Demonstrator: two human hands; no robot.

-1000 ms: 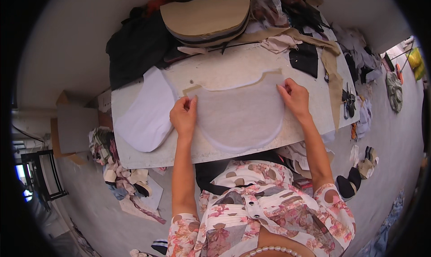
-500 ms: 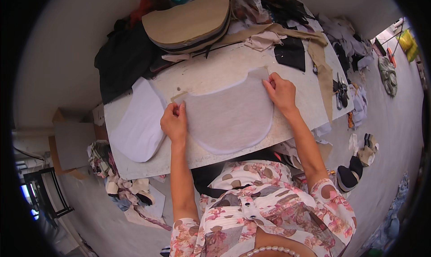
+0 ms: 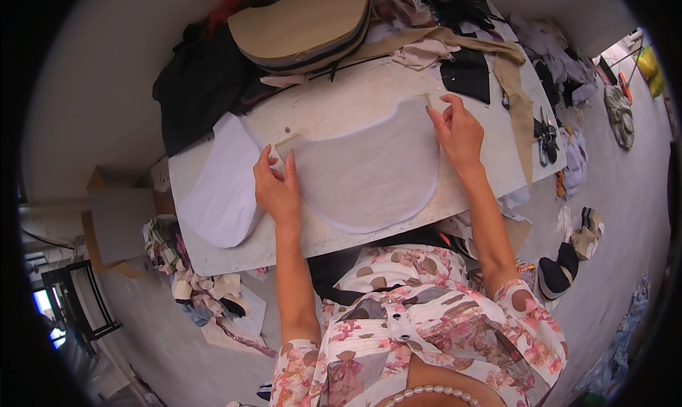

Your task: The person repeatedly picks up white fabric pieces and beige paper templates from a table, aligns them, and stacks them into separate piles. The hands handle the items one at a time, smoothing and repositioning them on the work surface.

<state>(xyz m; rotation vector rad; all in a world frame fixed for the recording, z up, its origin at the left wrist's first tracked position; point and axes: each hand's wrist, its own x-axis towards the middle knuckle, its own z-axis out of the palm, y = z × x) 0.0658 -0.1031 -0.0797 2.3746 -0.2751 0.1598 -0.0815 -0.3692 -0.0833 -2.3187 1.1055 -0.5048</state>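
Note:
A greyish-white cut cloth piece [image 3: 369,165], with a dipped top edge and a rounded lower edge, lies flat on the white table [image 3: 327,109]. At its left corner a bit of tan material shows underneath. My left hand [image 3: 278,190] is beside that corner, thumb and fingers apart, holding nothing. Close to the upper right corner is my right hand [image 3: 462,138], also open; its thumb is at the cloth's edge, and whether it touches cannot be made out. Left of my left hand lies a stack of white cut pieces [image 3: 220,187].
At the back stands a thick stack of curved tan pieces [image 3: 298,23] beside black cloth [image 3: 199,87]. A tan strip [image 3: 511,87] runs down the table's right side, near scissors [image 3: 545,140]. Scraps [image 3: 206,286] and dark shoes [image 3: 558,272] lie on the floor.
Both hands have let go of the cloth's upper corners and their fingers have spread. My right hand has shifted slightly outward. The cloth now rests flat.

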